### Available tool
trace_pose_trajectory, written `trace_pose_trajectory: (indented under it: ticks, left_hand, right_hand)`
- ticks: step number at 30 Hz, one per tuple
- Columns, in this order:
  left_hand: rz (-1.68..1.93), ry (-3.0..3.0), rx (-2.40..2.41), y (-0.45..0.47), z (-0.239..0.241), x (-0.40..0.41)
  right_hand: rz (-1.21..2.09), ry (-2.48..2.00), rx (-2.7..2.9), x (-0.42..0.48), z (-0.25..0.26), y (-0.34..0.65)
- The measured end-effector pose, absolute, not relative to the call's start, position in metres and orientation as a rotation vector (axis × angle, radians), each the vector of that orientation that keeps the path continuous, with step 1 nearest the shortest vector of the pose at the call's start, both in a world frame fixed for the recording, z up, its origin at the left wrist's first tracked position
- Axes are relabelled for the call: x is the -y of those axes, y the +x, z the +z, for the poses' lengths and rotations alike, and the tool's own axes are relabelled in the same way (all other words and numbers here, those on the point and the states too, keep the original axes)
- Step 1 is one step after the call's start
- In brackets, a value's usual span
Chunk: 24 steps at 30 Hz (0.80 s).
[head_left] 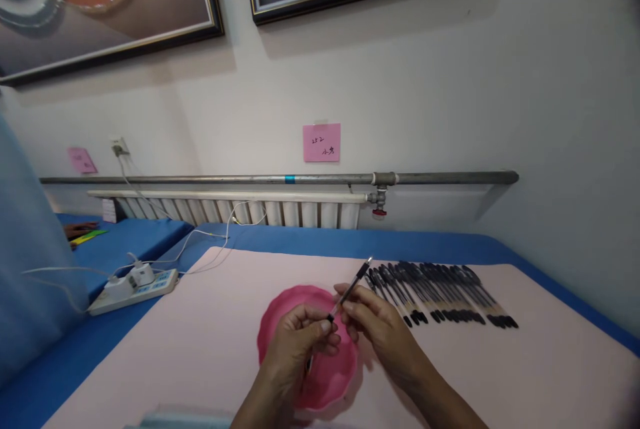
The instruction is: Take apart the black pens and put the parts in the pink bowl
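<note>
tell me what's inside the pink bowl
A small dark thing shows in the pink bowl, too blurred to name. The left hand, left forearm and right hand hide other parts, so anything beneath them can't be seen.

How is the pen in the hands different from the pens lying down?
The held pen is between left hand and right hand; the row of pens lies on pink covering. The held pen slants up rightward; the row's pens slant up leftward. Both have black parts.

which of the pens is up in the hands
The slanted pen held between the left hand and the right hand, raised off the pink sheet; the pens in the row all lie on that sheet.
</note>
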<state>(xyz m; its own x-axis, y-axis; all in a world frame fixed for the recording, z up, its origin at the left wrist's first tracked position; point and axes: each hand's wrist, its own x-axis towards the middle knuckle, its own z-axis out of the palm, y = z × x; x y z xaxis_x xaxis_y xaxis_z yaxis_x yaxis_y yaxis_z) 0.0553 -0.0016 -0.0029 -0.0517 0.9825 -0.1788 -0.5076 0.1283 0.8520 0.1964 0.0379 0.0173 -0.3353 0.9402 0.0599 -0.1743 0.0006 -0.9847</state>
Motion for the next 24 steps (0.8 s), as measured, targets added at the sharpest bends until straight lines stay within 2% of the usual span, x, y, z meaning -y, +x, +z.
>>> trace_pose_trajectory:
  ticks: [8, 14, 24]
  left_hand:
    - [1.323, 0.652, -0.914, 0.052, 0.001, 0.003]
    - [1.289, 0.734, -0.954, 0.044, 0.001, 0.004]
    - [1.283, 0.833, -1.016, 0.025, 0.017, 0.011]
  right_hand:
    - [1.653, -0.748, 1.281, -0.038, 0.014, 0.196]
    - [1.455, -0.881, 1.324, -0.034, 0.016, 0.192]
    - [1.559, -0.776, 1.236, -0.026, 0.023, 0.189]
